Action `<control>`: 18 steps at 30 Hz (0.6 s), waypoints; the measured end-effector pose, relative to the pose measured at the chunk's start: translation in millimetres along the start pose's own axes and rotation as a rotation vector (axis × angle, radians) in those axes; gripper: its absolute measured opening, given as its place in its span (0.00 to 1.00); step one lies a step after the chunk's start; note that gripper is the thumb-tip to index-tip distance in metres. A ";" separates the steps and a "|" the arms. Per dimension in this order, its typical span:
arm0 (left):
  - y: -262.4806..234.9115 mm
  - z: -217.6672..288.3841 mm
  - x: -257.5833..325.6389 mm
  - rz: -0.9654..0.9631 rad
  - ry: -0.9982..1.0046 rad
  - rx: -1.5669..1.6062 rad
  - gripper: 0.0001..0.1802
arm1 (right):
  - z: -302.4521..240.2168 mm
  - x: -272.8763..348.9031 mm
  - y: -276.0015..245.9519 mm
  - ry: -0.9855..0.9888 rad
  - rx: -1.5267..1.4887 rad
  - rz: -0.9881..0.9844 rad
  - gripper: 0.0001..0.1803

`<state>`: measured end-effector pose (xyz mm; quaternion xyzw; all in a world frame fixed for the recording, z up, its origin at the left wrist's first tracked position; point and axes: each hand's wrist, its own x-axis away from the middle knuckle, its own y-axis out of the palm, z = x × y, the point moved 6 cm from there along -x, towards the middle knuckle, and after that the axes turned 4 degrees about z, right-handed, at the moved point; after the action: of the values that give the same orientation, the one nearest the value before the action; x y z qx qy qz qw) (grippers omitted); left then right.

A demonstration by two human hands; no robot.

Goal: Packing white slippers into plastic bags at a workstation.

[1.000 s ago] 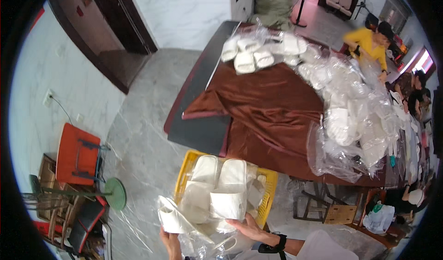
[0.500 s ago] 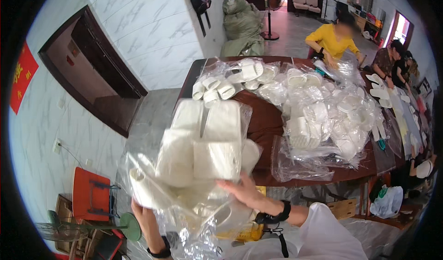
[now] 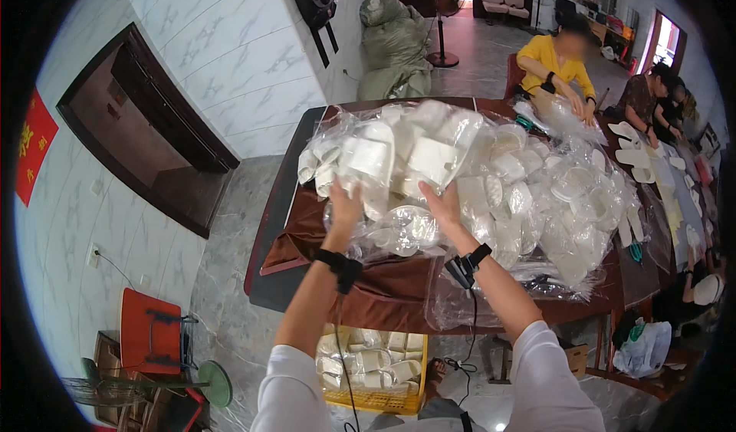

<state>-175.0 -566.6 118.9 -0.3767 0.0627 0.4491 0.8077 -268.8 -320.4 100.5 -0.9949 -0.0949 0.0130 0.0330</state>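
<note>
White slippers in clear plastic bags (image 3: 434, 157) form a heap on the near left part of the table. At the heap's near left edge, my left hand (image 3: 346, 206) is open, its fingers spread toward the bags. Beside its near right side my right hand (image 3: 442, 206) is open too, thumb and fingers apart against the plastic. Whether the fingertips press on the slippers is hard to tell. More bagged white slippers (image 3: 583, 194) are piled on the right, running into this heap.
The table (image 3: 268, 298) has a reddish-brown cloth (image 3: 376, 282) on it. Below its near edge stands a yellow crate (image 3: 372, 400) of bagged slippers. Across the table a person in yellow (image 3: 558, 68) handles plastic. A red folding chair (image 3: 151, 331) is at lower left.
The bagged slippers that I held close in both hands have gone forward onto the table, and my hands have let go. The yellow crate below has come into fuller view.
</note>
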 end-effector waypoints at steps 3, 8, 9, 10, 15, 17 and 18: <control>101.5 -27.5 66.8 -0.386 -0.151 0.214 0.35 | 63.1 -23.7 -24.3 -0.014 0.169 0.089 0.43; 154.3 -35.5 119.2 -0.557 0.029 0.291 0.33 | 94.0 -24.5 -28.7 -0.195 0.342 0.181 0.39; 155.9 -37.6 122.5 -0.539 0.031 0.284 0.31 | 89.5 -18.2 -32.4 -0.174 0.353 0.200 0.36; 154.6 -36.0 124.0 -0.555 0.026 0.290 0.31 | 84.1 -12.8 -33.4 -0.160 0.363 0.208 0.36; 129.5 -38.2 125.2 -0.530 -0.038 0.356 0.30 | 36.2 32.3 -28.0 -0.406 0.347 0.293 0.27; 101.3 -47.0 131.6 -0.487 -0.168 0.401 0.31 | 3.4 73.6 -20.8 -0.511 0.280 0.252 0.22; 92.1 -34.4 138.0 -0.531 -0.248 0.444 0.29 | -1.6 90.4 -31.1 -0.490 0.295 0.257 0.22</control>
<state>-156.7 -467.0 -17.0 -0.1382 -0.0400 0.2416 0.9597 -185.8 -272.9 102.5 -0.9504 0.0294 0.2701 0.1511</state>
